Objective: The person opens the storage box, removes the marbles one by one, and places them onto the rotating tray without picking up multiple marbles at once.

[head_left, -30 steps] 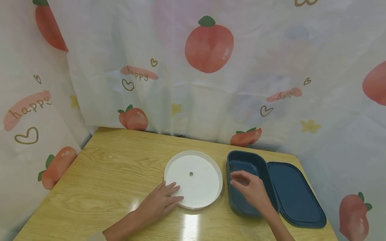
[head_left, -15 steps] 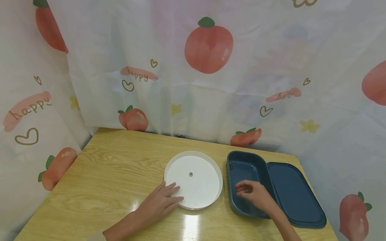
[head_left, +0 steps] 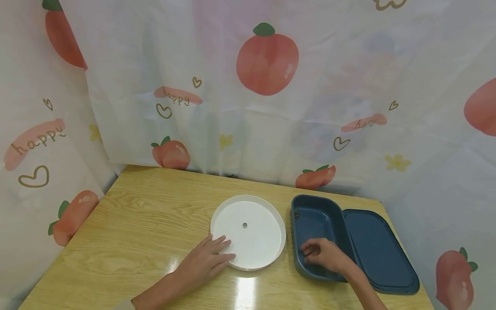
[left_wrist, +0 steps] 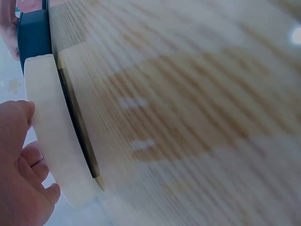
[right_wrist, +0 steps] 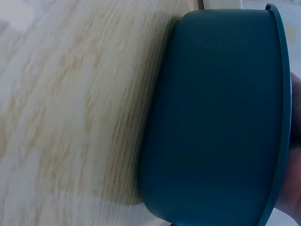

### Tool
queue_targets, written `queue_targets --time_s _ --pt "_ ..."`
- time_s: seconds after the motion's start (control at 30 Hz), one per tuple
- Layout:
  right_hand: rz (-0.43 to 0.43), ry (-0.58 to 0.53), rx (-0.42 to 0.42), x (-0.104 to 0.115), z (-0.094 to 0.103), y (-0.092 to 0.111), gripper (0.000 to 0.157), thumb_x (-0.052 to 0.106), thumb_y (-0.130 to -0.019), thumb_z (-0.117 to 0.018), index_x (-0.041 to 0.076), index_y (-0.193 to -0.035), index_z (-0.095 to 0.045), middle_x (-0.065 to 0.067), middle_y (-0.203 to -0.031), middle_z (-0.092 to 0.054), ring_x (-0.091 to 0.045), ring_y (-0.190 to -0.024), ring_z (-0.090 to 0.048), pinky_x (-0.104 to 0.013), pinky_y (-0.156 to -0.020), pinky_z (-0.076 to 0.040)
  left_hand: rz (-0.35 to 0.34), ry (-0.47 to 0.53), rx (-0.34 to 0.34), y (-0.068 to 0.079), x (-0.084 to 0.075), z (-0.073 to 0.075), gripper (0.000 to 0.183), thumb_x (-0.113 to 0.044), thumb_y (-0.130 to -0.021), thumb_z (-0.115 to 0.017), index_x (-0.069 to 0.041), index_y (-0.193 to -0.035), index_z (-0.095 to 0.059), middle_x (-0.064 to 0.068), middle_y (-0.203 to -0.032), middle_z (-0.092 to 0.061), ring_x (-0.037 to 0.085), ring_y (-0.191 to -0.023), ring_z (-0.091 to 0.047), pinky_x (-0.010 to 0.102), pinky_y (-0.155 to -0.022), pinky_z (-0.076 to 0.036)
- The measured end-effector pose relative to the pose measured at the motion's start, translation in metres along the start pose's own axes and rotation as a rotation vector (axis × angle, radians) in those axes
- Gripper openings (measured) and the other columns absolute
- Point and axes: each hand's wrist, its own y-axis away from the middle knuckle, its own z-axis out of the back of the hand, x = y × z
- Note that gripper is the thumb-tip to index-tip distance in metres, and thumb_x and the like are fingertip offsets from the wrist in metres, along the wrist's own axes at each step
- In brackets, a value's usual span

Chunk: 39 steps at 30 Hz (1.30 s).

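Observation:
In the head view, my left hand (head_left: 201, 260) rests with spread fingers on the near left edge of a round white tray (head_left: 257, 249). A tiny greyish round piece (head_left: 245, 225) lies near the tray's middle. The left wrist view shows the fingers (left_wrist: 30, 110) over the rim of its pale side wall (left_wrist: 51, 113). My right hand (head_left: 327, 255) is inside the dark blue rectangular box (head_left: 308, 202), fingers bent towards the thumb near its left wall. I cannot tell whether they pinch anything. From the right wrist, the box wall (right_wrist: 216, 108) hides most of this hand.
A small brown and green bit (head_left: 296, 213) sits in the box's far left corner. The blue lid (head_left: 381, 249) lies against the box's right side. Wood-grain table (head_left: 155, 206) surrounds these things, and a peach-print sheet (head_left: 217, 116) hangs behind.
My right hand has moved nearer to me and lower within the box, and its fingers look more bent. The left hand and the tray have stayed in place.

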Motion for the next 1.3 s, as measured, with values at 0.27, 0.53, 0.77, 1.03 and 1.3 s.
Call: queue_targets --time_s 0.27,0.53,0.77,1.03,1.3 --pt "-0.01 0.049 0.031 0.0011 -0.0002 -0.0008 0.02 -0.001 -0.084 -0.073 -0.003 -0.105 -0.07 -0.003 -0.092 -0.069 -0.018 -0.084 -0.066 -0.027 -0.071 -0.054 0.005 0.005 0.009 0.0001 -0.0004 -0.0009 0.022 -0.02 -0.096 -0.069 -0.02 -0.116 -0.076 0.011 -0.132 -0.064 0.029 -0.129 -0.054 0.058 -0.105 -0.041" --pt "-0.049 0.049 0.029 0.0015 -0.0033 -0.0011 0.013 -0.001 -0.086 -0.072 -0.003 -0.1 -0.072 -0.004 -0.088 -0.07 -0.021 -0.082 -0.065 -0.028 -0.067 -0.054 0.012 0.007 0.016 0.0003 -0.0006 -0.0015 0.022 -0.022 -0.097 -0.067 -0.02 -0.117 -0.075 0.01 -0.132 -0.064 0.029 -0.13 -0.053 0.058 -0.105 -0.04" --pt "-0.049 0.081 0.037 0.0035 -0.0065 -0.002 0.01 0.002 -0.087 -0.072 0.0 -0.096 -0.074 -0.003 -0.089 -0.071 -0.019 -0.084 -0.062 -0.029 -0.067 -0.052 0.002 -0.019 0.016 0.0 -0.0008 -0.0012 0.022 -0.023 -0.096 -0.069 -0.021 -0.117 -0.076 0.009 -0.131 -0.064 0.029 -0.129 -0.054 0.057 -0.104 -0.041" --pt "-0.036 0.088 0.061 0.0089 -0.0071 -0.0021 0.013 -0.003 -0.086 -0.07 -0.006 -0.098 -0.073 -0.005 -0.09 -0.071 -0.02 -0.083 -0.066 -0.028 -0.069 -0.054 0.011 -0.027 0.038 -0.0002 -0.0004 -0.0009 0.024 -0.024 -0.096 -0.068 -0.021 -0.119 -0.075 0.009 -0.133 -0.063 0.029 -0.131 -0.052 0.056 -0.105 -0.04" --pt "-0.01 0.129 0.055 0.0069 -0.0093 -0.003 0.01 -0.005 -0.086 -0.067 0.0 -0.093 -0.074 0.0 -0.086 -0.069 -0.013 -0.078 -0.061 -0.028 -0.065 -0.052 0.01 -0.028 0.037 0.0004 -0.0004 -0.0014 0.023 -0.024 -0.096 -0.069 -0.021 -0.118 -0.075 0.009 -0.133 -0.064 0.028 -0.13 -0.053 0.056 -0.105 -0.041"
